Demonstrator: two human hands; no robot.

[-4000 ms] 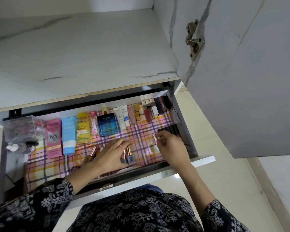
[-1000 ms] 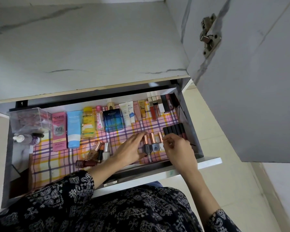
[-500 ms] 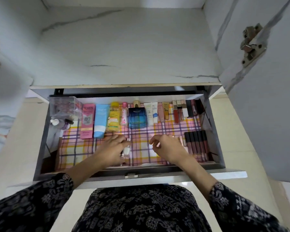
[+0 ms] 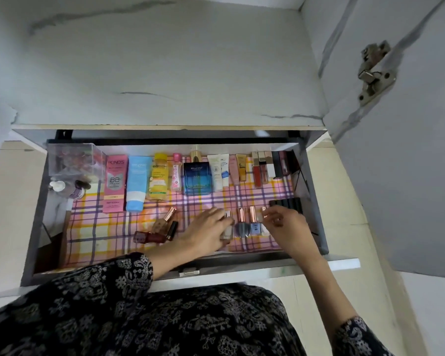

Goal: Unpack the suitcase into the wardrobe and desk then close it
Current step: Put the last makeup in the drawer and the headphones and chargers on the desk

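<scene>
Head view: the wardrobe drawer point(image 4: 316, 201) is pulled out and lined with a plaid sheet point(image 4: 100, 232). The left hand point(image 4: 208, 232) curls round a pale nail polish bottle point(image 4: 227, 231), fingers covering its cap. The grey polish point(image 4: 242, 224) and blue polish point(image 4: 253, 222) stand just beside it. The right hand point(image 4: 288, 227) pinches a rose-gold-capped bottle point(image 4: 264, 209), its body hidden behind the fingers. Dark lipsticks point(image 4: 285, 202) are partly covered by that hand. Loose polish bottles point(image 4: 162, 227) lie tilted to the left. In the back row are a Pond's BB cream box point(image 4: 115, 183), blue tube point(image 4: 136, 186), yellow bottle point(image 4: 158, 179) and blue perfume bottle point(image 4: 197, 181); the small tubes' labels are unreadable. The clear box point(image 4: 73, 160) has blurry contents. The wardrobe door point(image 4: 409, 163) is cut off at the right.
</scene>
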